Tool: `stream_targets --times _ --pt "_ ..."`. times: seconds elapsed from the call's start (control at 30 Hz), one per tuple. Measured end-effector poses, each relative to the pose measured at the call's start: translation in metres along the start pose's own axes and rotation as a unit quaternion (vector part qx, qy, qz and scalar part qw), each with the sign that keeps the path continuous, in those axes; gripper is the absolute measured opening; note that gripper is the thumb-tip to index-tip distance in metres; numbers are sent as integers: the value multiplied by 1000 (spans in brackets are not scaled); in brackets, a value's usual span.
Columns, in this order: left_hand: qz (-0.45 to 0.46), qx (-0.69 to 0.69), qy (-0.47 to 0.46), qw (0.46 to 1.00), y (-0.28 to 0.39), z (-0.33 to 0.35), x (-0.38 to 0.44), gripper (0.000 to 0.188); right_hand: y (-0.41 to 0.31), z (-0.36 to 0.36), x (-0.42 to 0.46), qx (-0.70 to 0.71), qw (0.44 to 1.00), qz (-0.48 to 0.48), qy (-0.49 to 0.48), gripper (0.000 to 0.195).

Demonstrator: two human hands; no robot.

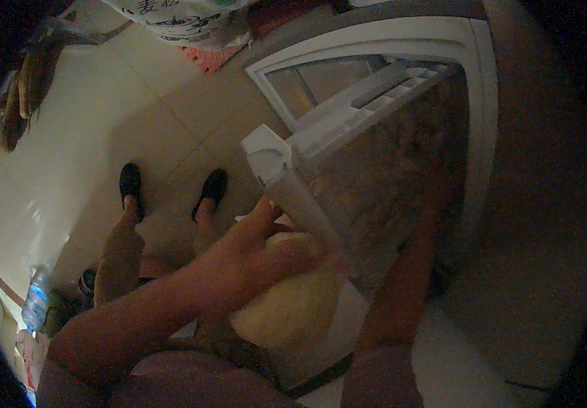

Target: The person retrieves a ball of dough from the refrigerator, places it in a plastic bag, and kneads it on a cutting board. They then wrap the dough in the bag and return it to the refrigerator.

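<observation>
A white plastic drawer or bin stands at an angle before me, its near rim [303,204] facing my body. My left hand [285,245] is closed around this rim, near a white corner piece [268,153]. Brown, lumpy material [375,178] fills the space inside; the dim light hides what it is. My right arm reaches over the drawer's right side, and my right hand [439,186] is a dark blur against the brown material. Its fingers cannot be made out. Beneath my left hand lies a pale yellowish surface [293,306], perhaps cloth.
A curved white frame [482,102] borders the drawer at the back and right. Black shoes [131,178] stand on the tiled floor [160,117]. A white printed sack [191,23] is at the top; a clear plastic bottle [34,303] is at lower left.
</observation>
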State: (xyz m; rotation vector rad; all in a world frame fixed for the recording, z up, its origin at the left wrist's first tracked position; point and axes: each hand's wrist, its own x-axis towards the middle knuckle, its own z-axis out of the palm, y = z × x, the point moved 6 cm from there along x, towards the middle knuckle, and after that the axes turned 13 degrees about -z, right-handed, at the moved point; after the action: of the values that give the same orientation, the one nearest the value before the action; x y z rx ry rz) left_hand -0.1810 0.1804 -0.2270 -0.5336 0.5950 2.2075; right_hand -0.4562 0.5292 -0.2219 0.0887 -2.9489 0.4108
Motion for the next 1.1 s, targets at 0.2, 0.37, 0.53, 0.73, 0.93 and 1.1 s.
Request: stream_targets --times 0.2,0.37,0.53,0.73,0.93,1.1 --pt "-20 -5 29 999 5 -4 1 64 -58 12 -96 111 985 -21 -127 37" --pt "-19 120 88 989 -1 -22 6 53 -77 4 -160 156 959 13 -236 38" --pt "34 210 83 974 -12 -47 16 45 -107 -30 -202 162 958 26 -236 38" --pt "38 325 141 934 -4 -48 -9 39 -156 -87 -175 116 988 -55 -88 38" --pt "115 403 143 897 -10 -59 -10 35 -199 -136 -182 -62 985 -157 36 39" --pt "120 270 101 950 5 -57 -11 31 -229 -143 -185 -234 945 -220 65 39"
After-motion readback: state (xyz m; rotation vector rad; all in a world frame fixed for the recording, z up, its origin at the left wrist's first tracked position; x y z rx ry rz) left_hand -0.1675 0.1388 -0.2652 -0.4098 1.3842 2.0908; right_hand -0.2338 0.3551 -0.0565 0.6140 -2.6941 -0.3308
